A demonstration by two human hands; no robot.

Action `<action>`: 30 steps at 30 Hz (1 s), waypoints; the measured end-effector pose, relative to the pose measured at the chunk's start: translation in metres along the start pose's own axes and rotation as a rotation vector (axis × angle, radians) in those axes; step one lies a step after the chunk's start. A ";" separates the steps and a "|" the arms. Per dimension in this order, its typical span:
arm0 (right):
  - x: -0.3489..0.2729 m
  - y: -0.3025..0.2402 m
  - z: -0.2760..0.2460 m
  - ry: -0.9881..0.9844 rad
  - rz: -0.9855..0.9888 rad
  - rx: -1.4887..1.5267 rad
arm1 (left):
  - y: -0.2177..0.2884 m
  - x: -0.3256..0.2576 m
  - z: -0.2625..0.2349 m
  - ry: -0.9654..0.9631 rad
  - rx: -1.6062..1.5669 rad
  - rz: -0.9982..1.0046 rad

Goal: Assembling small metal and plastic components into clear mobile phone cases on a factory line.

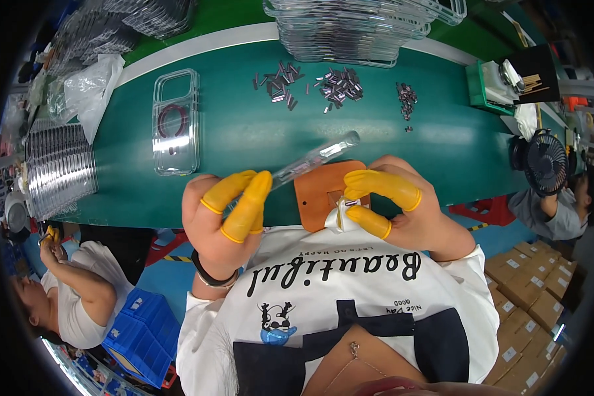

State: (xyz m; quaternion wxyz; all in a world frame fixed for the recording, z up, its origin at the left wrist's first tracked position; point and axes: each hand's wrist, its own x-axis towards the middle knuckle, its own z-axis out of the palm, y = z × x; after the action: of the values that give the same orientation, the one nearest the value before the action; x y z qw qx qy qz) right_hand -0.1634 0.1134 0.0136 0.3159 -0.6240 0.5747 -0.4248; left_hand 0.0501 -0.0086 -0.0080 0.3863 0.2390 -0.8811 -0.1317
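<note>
My left hand, with yellow finger cots, is closed on a clear phone case that is tilted and seen nearly edge-on. My right hand, also in yellow finger cots, pinches a white cloth; a tiny dark piece shows at its fingertips. Beneath the hands, an orange-brown board lies at the near table edge. Beyond my left hand, another clear phone case with a dark ring lies flat. Small dark parts form loose piles farther back.
Clear cases are stacked at the back and left of the green table. A plastic bag lies left. Right are a green bin and black fan. Co-workers sit either side; cartons stand lower right.
</note>
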 end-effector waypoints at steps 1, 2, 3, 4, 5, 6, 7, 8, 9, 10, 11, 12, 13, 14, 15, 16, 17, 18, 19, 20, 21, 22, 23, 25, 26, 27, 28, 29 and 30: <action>-0.002 0.000 -0.001 0.001 0.001 -0.001 | 0.001 0.002 0.000 -0.034 -0.016 0.061; -0.006 0.001 -0.004 0.120 -0.111 -0.044 | 0.002 0.004 0.001 -0.069 -0.032 0.122; -0.010 0.001 -0.008 0.237 -0.226 -0.084 | 0.005 0.007 -0.001 -0.071 -0.030 0.121; -0.015 -0.001 -0.012 0.290 -0.238 -0.130 | 0.009 0.010 -0.003 -0.127 -0.051 0.183; -0.015 -0.001 -0.013 0.289 -0.238 -0.126 | 0.012 0.011 -0.003 -0.183 -0.073 0.245; -0.014 -0.001 -0.014 0.294 -0.176 -0.101 | 0.014 0.013 0.002 -0.141 -0.086 0.295; -0.014 -0.002 -0.015 0.297 -0.114 -0.076 | 0.017 0.014 0.003 -0.143 -0.089 0.297; -0.015 0.000 -0.014 0.235 -0.011 0.026 | 0.020 0.014 0.004 -0.147 -0.111 0.307; -0.016 0.003 -0.014 0.237 -0.010 0.026 | 0.023 0.015 0.005 -0.152 -0.131 0.317; -0.017 0.006 -0.013 0.220 -0.002 0.005 | 0.023 0.015 0.007 -0.146 -0.142 0.303; -0.017 0.007 -0.012 0.203 0.005 -0.016 | 0.022 0.014 0.009 -0.147 -0.143 0.303; -0.017 0.007 -0.012 0.211 0.042 -0.001 | 0.021 0.013 0.010 -0.154 -0.122 0.342; -0.018 0.010 -0.012 0.211 0.042 0.000 | 0.020 0.012 0.011 -0.161 -0.101 0.380; -0.019 0.015 -0.012 0.202 0.019 0.017 | 0.021 0.011 0.011 -0.162 -0.101 0.379; -0.020 0.018 -0.011 0.195 -0.003 0.035 | 0.023 0.009 0.010 -0.183 -0.100 0.361; -0.021 0.018 -0.011 0.195 -0.003 0.036 | 0.025 0.008 0.010 -0.204 -0.099 0.343; -0.021 0.019 -0.011 0.204 0.007 0.045 | 0.025 0.008 0.011 -0.205 -0.099 0.343; -0.021 0.019 -0.010 0.213 0.017 0.053 | 0.026 0.008 0.013 -0.198 -0.093 0.348; -0.021 0.020 -0.010 0.214 0.017 0.054 | 0.026 0.008 0.013 -0.190 -0.088 0.353; -0.021 0.020 -0.010 0.210 0.029 0.070 | 0.026 0.008 0.013 -0.191 -0.087 0.354; -0.022 0.020 -0.010 0.206 0.042 0.086 | 0.025 0.008 0.013 -0.200 -0.089 0.352; -0.022 0.020 -0.010 0.207 0.043 0.087 | 0.025 0.007 0.013 -0.209 -0.090 0.350; -0.021 0.021 -0.011 0.192 0.041 0.086 | 0.025 0.007 0.013 -0.210 -0.091 0.350; -0.021 0.023 -0.009 0.174 0.043 0.089 | 0.024 0.006 0.015 -0.190 -0.095 0.353; -0.022 0.025 -0.007 0.188 0.053 0.135 | 0.023 0.006 0.016 -0.192 -0.096 0.351; -0.023 0.027 -0.005 0.203 0.062 0.182 | 0.023 0.007 0.016 -0.197 -0.104 0.357; -0.023 0.027 -0.006 0.204 0.063 0.185 | 0.023 0.007 0.016 -0.202 -0.112 0.362; -0.022 0.025 -0.009 0.176 0.071 0.159 | 0.023 0.008 0.017 -0.206 -0.112 0.362; -0.020 0.023 -0.010 0.148 0.079 0.132 | 0.023 0.009 0.019 -0.198 -0.151 0.337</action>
State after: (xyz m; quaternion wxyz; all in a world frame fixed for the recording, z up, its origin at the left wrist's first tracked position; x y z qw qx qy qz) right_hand -0.1826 0.1313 -0.0058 0.3294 -0.5455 0.5915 -0.4939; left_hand 0.0232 0.0073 -0.0050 0.3314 0.0445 -0.9298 -0.1539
